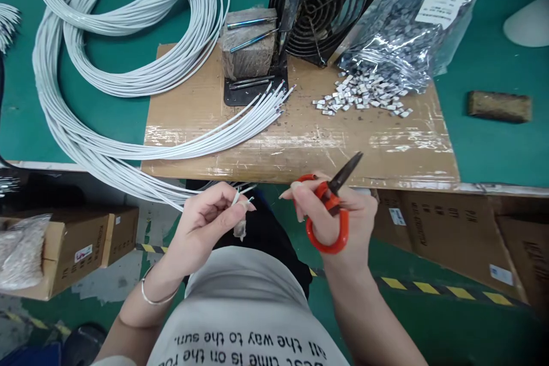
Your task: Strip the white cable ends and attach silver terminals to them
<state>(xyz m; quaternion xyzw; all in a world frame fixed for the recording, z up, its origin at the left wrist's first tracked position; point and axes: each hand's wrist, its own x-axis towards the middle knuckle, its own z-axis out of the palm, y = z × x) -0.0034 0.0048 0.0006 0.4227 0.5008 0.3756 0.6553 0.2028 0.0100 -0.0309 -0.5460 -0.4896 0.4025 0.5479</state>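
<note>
My left hand (212, 223) pinches the end of a white cable (242, 191) between thumb and fingers, just off the table's front edge. Below the thumb hangs a small translucent scrap (240, 230); I cannot tell whether it is joined to the cable. My right hand (343, 211) is closed around red-handled scissors (332, 197), whose dark blades point up and to the right, away from the cable. A bundle of white cables (206, 146) curves over the cardboard sheet (364, 143), its ends fanned out near the middle.
Small white connectors (364, 93) lie heaped beside a clear bag (403, 28) of similar parts. A black fan (321, 6) stands behind a wrapped block (249, 60) carrying metal tips. Coiled cables (128, 23) cover the table's left. A brown bar (500, 106) lies right; cartons (81, 246) stand below.
</note>
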